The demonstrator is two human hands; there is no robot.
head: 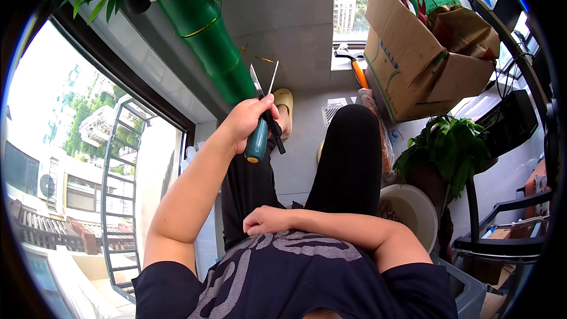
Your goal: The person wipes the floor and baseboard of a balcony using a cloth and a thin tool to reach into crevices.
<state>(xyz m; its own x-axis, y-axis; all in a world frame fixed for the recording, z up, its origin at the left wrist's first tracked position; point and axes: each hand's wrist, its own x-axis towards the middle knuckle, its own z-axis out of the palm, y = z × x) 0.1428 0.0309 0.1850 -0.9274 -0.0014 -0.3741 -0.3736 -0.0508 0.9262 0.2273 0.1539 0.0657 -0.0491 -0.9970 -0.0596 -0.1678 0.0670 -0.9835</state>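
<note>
My left hand (248, 119) is raised over the left thigh, fingers wrapped around two tools at once. One is a tool with a teal handle (258, 139) and a thin metal shaft; its exact kind is unclear. The other is a slim knife (255, 79) with a black handle. Both tips point away from me and spread apart, close to a thick green bamboo-like pole (217, 53). My right hand (268, 221) rests against the front of my dark T-shirt (305, 270) with curled fingers, and nothing shows in it.
An open cardboard box (403, 60) holding bags leans at the right, beside an orange-handled striking tool (359, 73). Nearer stand a leafy plant (447, 146), a pale bucket (427, 206) and a black rack (500, 246). A floor drain (330, 114) lies ahead; a window (57, 97) borders my left.
</note>
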